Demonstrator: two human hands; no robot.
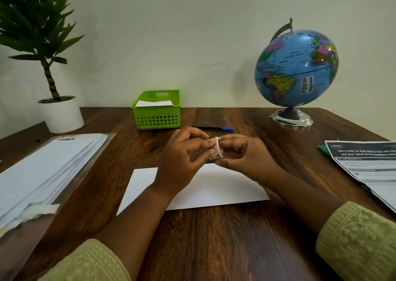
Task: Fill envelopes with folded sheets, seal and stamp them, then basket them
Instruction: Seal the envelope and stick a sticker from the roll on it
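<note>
Pinching what looks like a stamp strip [216, 150] from both sides, my left hand [182, 154] and right hand [246, 155] meet just above the white envelope [214, 190]. It lies lengthwise left to right on the wooden desk [214, 238]. The green basket [157, 113] sits beyond, nearer my left.

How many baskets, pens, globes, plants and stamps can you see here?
Green basket: 1
Blue-capped pen: 1
Globe: 1
Potted plant: 1
Stamp: 1
Total: 5
</note>
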